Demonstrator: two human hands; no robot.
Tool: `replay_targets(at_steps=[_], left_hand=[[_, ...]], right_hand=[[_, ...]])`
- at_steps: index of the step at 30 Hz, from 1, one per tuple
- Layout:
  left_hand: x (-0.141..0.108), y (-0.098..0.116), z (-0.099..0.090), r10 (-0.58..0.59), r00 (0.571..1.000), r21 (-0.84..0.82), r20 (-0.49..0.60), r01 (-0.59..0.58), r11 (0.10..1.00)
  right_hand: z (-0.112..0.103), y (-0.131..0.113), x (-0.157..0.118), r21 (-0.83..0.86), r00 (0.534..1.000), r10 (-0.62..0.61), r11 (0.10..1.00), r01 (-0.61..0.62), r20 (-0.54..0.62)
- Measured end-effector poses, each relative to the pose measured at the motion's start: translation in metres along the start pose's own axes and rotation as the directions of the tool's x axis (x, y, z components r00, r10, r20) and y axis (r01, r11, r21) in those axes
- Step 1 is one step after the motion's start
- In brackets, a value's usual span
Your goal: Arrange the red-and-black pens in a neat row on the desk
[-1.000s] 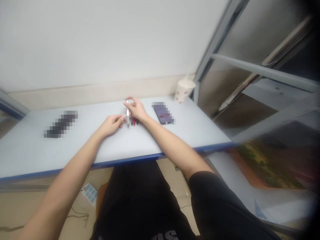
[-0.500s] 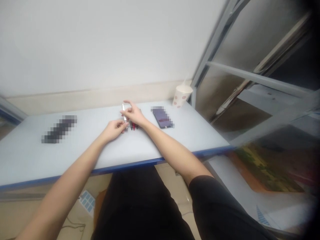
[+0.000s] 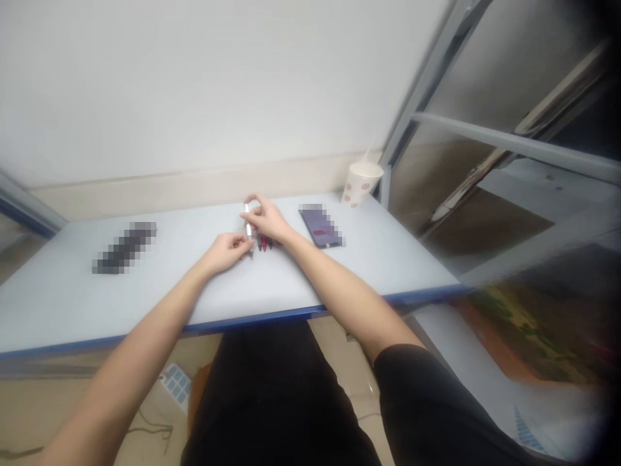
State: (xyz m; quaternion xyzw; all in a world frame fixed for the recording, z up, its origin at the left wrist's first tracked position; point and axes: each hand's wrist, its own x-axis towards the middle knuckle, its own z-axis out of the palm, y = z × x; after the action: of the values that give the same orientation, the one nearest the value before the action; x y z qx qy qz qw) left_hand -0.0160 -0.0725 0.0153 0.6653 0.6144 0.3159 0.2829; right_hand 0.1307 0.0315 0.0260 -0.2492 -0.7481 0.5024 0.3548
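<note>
A slim white pen (image 3: 249, 226) is held nearly upright in the view, between both hands above the table. My left hand (image 3: 228, 252) pinches its lower end, with a dark tip showing below the fingers. The thumb and fingers of my right hand (image 3: 264, 219) are closed round its upper part, the index finger bent over the top. Just right of the pen, partly under my right hand, lie several pens, one of them red (image 3: 264, 243) and others dark.
A phone (image 3: 321, 226) lies right of my hands, and a patterned paper cup (image 3: 359, 184) with a straw stands at the back right corner. A dark blurred object (image 3: 123, 249) lies on the left of the table (image 3: 272, 291). Metal shelving (image 3: 509, 139) rises at the right.
The whole view has shifted slightly, so the table and its objects appear further right. My right index finger has bent down onto the pen's top; both hands still hold the pen.
</note>
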Motion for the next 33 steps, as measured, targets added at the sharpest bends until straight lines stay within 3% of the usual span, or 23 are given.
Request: replay_targets(at_steps=[4,7,11,14,16,21,28,33], left_hand=[[0.001,-0.003,-0.002,0.000,0.998,0.103,-0.057,0.006,0.995],[0.002,-0.005,-0.006,-0.016,0.995,0.262,-0.096,0.041,0.964],[0.002,-0.005,-0.008,-0.015,0.999,0.407,-0.029,0.026,0.913],[0.002,-0.003,-0.007,0.012,1.000,0.465,0.009,-0.015,0.885],[0.001,-0.003,-0.006,0.032,0.999,0.474,0.007,-0.031,0.880],[0.000,-0.004,-0.004,0.051,0.996,0.428,-0.074,-0.014,0.904],[0.006,-0.020,-0.005,0.147,0.980,0.387,-0.133,-0.085,0.918],[0.009,-0.031,-0.007,0.249,0.946,0.472,-0.209,-0.125,0.872]], right_hand=[[-0.012,-0.003,0.003,-0.200,1.000,-0.002,0.980,-0.004,-0.030],[-0.029,-0.009,0.003,-0.497,0.986,-0.026,0.866,-0.060,-0.165],[-0.042,-0.018,0.002,-0.766,0.943,0.239,0.551,-0.330,-0.234],[-0.040,-0.023,-0.001,-0.826,0.876,0.460,0.431,-0.363,-0.145],[-0.036,-0.026,-0.002,-0.828,0.853,0.516,0.440,-0.349,-0.085],[-0.032,-0.030,-0.004,-0.812,0.850,0.526,0.505,-0.294,0.019],[-0.017,-0.025,-0.008,-0.737,0.906,0.386,0.662,-0.139,0.176],[-0.015,-0.023,-0.009,-0.694,0.923,0.338,0.710,-0.122,0.183]])
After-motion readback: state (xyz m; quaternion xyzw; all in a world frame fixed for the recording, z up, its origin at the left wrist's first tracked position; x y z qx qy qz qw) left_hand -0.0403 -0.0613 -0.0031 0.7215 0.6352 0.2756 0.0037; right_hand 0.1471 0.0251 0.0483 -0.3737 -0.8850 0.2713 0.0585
